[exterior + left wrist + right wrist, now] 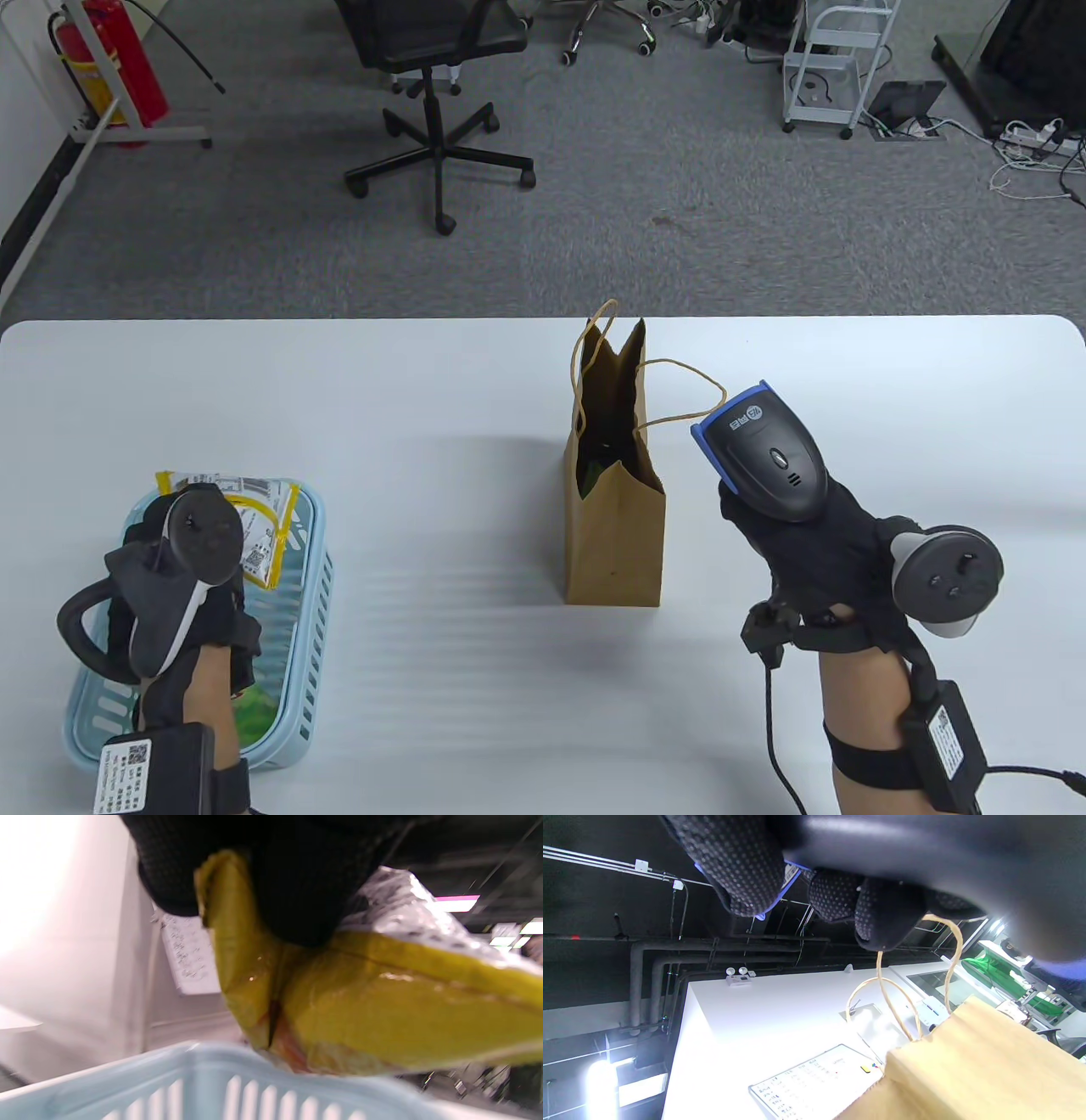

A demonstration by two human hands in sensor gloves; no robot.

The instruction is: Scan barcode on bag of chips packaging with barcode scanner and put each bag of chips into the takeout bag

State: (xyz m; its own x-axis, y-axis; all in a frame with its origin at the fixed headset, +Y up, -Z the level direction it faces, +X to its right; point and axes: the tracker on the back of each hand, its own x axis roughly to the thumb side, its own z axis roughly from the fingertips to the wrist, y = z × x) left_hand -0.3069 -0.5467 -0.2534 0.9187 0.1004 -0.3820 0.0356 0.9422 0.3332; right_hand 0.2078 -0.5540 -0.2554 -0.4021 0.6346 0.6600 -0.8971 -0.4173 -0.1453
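1. Yellow crinkly plastic bag of chips (382,1001) with a white printed label fills the left wrist view, pinched at its top edge by the black-gloved left hand (191,543); from the table view it is held just above the far end of the pale blue slatted plastic basket (310,611).
2. Green packaging (259,709) shows in the basket's near end, beside the left forearm.
3. Right of the basket, at the middle of the white table (424,390), stands the brown paper takeout bag (615,543), upright and open, its twisted paper handles (679,390) splayed; something dark green shows inside its mouth.
4. Just right of that bag, the black-gloved right hand (806,552) grips the black handheld barcode scanner (768,454) with a blue rim, fingers curled round its handle, its head above the table and pointing toward the bag.
5. Beyond the table, on grey carpet, are a black office chair (437,51), a red fire extinguisher (114,59) and a white wheeled cart (836,68).
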